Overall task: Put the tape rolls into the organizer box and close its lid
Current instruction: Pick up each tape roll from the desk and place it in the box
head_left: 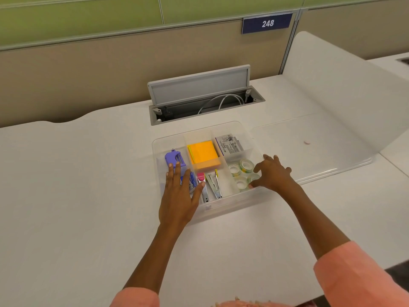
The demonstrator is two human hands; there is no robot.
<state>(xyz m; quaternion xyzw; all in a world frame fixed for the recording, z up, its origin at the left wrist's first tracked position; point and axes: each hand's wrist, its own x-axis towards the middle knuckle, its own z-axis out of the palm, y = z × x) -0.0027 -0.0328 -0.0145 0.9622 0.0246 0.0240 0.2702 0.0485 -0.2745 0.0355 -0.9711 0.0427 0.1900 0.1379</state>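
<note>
Overhead, sign 248 (pixel 267 23) above white desk (pixel 77 173)

Both forearms reach forward from the bottom of the frame, bare from the elbow down, with salmon-pink sleeves (pixel 358 275) bunched near the lower edge. The left hand (pixel 179 196) sits just left of centre, palm down and flat, fingers spread and pointing up the frame, thumb angled out to the right. The right hand (pixel 273 173) lies right of centre, its wrist bent so the hand turns leftward; its fingers are curled loosely downward, knuckles raised, thumb tip low at the left. Neither hand grips anything. The two hands are near each other but apart.
</note>
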